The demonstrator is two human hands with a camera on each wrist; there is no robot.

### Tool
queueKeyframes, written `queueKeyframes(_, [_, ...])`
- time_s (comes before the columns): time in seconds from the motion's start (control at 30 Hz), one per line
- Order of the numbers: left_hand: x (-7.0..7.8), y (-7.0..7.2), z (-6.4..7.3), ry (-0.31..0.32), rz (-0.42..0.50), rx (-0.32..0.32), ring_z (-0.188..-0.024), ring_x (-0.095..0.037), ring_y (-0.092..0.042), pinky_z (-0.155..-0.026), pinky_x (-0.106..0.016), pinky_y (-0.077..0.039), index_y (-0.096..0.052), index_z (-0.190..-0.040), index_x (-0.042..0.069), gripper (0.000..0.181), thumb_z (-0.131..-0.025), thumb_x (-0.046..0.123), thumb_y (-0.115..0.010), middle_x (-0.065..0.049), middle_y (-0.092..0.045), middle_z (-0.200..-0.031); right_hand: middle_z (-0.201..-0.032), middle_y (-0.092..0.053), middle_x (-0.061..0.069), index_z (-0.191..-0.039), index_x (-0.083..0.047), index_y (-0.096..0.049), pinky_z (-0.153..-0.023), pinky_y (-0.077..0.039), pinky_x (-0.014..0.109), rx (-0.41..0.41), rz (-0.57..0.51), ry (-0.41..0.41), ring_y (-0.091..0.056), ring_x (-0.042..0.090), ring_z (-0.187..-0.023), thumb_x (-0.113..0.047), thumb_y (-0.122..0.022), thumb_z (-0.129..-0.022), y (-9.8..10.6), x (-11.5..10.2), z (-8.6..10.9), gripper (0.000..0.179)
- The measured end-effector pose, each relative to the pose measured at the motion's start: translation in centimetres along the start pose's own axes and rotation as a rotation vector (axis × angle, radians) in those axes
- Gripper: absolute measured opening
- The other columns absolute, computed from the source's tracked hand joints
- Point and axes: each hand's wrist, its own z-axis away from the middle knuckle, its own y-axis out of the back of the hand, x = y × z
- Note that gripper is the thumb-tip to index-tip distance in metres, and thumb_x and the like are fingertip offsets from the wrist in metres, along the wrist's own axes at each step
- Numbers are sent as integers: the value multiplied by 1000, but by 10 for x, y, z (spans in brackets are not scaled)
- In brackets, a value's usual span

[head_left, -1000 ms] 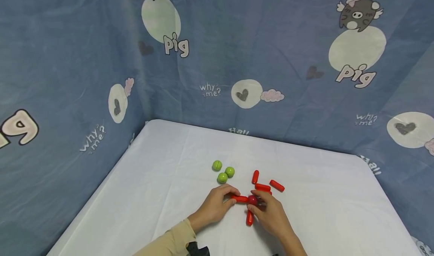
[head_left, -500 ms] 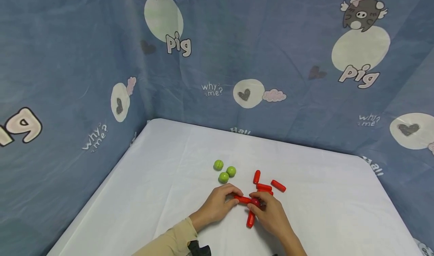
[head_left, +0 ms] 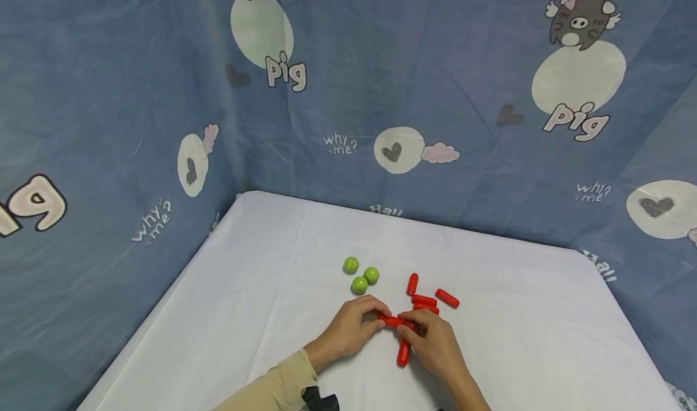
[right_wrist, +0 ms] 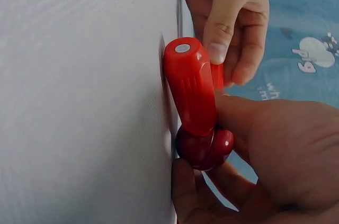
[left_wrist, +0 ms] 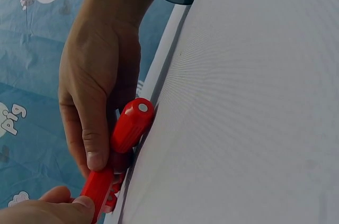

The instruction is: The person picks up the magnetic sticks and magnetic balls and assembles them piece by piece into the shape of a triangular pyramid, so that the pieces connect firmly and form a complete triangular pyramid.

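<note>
Between my hands lies a stubby red rod [head_left: 389,321] with rounded ends. My left hand [head_left: 348,332] pinches it by its left end between thumb and fingers. At its other end my right hand [head_left: 435,341] grips a dark red ball [right_wrist: 197,147], which the fingers mostly hide in the head view. A second red rod [right_wrist: 188,81] joins the ball and points back toward me; its free end has a pale round spot. In the left wrist view this second rod [left_wrist: 132,125] sits beside the right thumb.
Just beyond the right hand lie several loose red rods [head_left: 448,298]. Three green balls [head_left: 359,285] sit together farther left. Everything rests on a white-covered table [head_left: 517,314], with a blue patterned curtain [head_left: 463,96] behind and at the left.
The red ball, visible between my right fingers a second ago, is now mostly covered by them in the head view. Both hands stay nearly in place; the loose rods and green balls lie as before.
</note>
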Motion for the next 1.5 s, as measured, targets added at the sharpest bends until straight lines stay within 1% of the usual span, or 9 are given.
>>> queueKeyframes(0.13, [0,0,1,-6,-1,14,-107,-4,-65,-99,-32,-53,-73,-106,26,22,-92,10,-75,13,-70,-107,-106,-73,-4,-105,-24,-80,-76,-51,24,11,-8,-11,-58,11,-89,-22,-83,-86,-1,0,0,20])
queueKeyframes(0.27, [1,2,2,-14,1,76,-105,-6,-66,-96,-31,-54,-74,-106,22,18,-91,12,-76,11,-72,-107,-109,-74,-2,-106,-22,-80,-80,-54,27,33,-19,-29,-62,13,-93,-21,-83,-86,-2,2,1,21])
queueKeyframes(0.47, [1,3,4,3,32,260,-99,-10,-67,-90,-29,-55,-75,-103,14,14,-90,12,-78,6,-73,-103,-112,-74,3,-107,-20,-80,-87,-60,39,62,-30,-81,-65,18,-99,-19,-82,-86,-4,5,1,21])
queueKeyframes(0.63, [-5,6,3,22,80,422,-96,-16,-68,-88,-28,-56,-75,-102,9,16,-87,12,-81,3,-72,-101,-115,-73,4,-109,-20,-79,-90,-59,43,46,-34,-108,-64,20,-101,-19,-81,-87,-4,6,1,22])
queueKeyframes(0.73, [-8,9,3,32,127,476,-97,-18,-70,-89,-28,-57,-73,-105,8,20,-86,10,-81,1,-72,-104,-116,-73,5,-110,-20,-79,-91,-59,43,36,-40,-116,-63,21,-102,-18,-81,-88,-4,6,1,22])
queueKeyframes(1.03, [-16,21,2,125,285,543,-108,-29,-70,-94,-29,-58,-68,-114,1,30,-86,1,-79,-14,-69,-115,-118,-73,5,-110,-20,-79,-92,-59,43,37,-47,-118,-64,22,-105,-18,-81,-88,-4,4,1,22])
queueKeyframes(1.2, [-17,25,1,189,278,563,-105,-31,-72,-93,-29,-58,-70,-114,3,30,-86,3,-80,-18,-71,-114,-117,-73,5,-110,-20,-79,-92,-59,43,44,-45,-101,-65,22,-105,-18,-81,-88,-2,4,1,22])
queueKeyframes(1.4, [-18,28,-1,223,265,548,-104,-31,-74,-89,-30,-60,-71,-116,-1,33,-85,6,-81,-20,-74,-113,-117,-73,5,-110,-20,-79,-91,-59,42,44,-50,-97,-65,21,-104,-17,-81,-88,-1,4,0,22])
queueKeyframes(1.5, [-17,28,-2,262,279,535,-105,-30,-74,-88,-28,-60,-71,-117,-2,35,-85,6,-81,-21,-74,-115,-117,-73,5,-110,-19,-79,-90,-60,42,44,-42,-93,-64,21,-103,-17,-81,-88,0,4,-1,22])
